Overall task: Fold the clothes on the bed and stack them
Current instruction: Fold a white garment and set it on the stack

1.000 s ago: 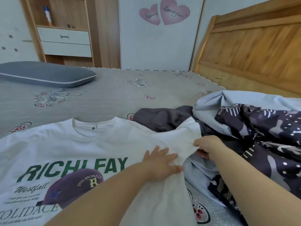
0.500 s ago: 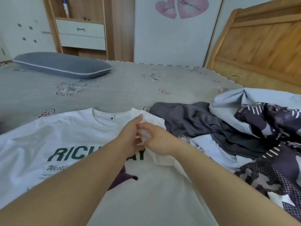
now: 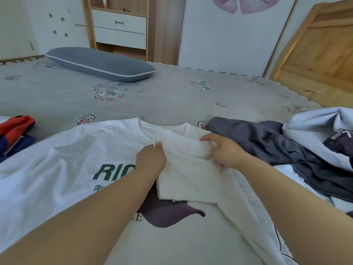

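Observation:
A white T-shirt (image 3: pixel 63 165) with green lettering and a dark cap print lies front-up on the bed, collar away from me. Its right sleeve (image 3: pixel 189 176) is folded inward over the chest. My left hand (image 3: pixel 150 159) pinches the sleeve's upper edge near the collar. My right hand (image 3: pixel 223 150) grips the sleeve fabric at the shoulder, fingers curled into the cloth. To the right lie a dark grey garment (image 3: pixel 267 146), a pale blue garment (image 3: pixel 321 121) and a dark patterned one (image 3: pixel 342 142), all unfolded.
A red and navy garment (image 3: pixel 13 131) lies at the left edge. A grey pillow (image 3: pixel 99 64) rests at the far side of the grey patterned bed sheet (image 3: pixel 172 96). A wooden headboard (image 3: pixel 321 54) stands at the right, and a wooden cabinet with drawers (image 3: pixel 120 27) behind.
The right sleeve, which lay spread out to the right, has been carried inward over the chest. My hands met at the collar, then spread apart along the folded sleeve.

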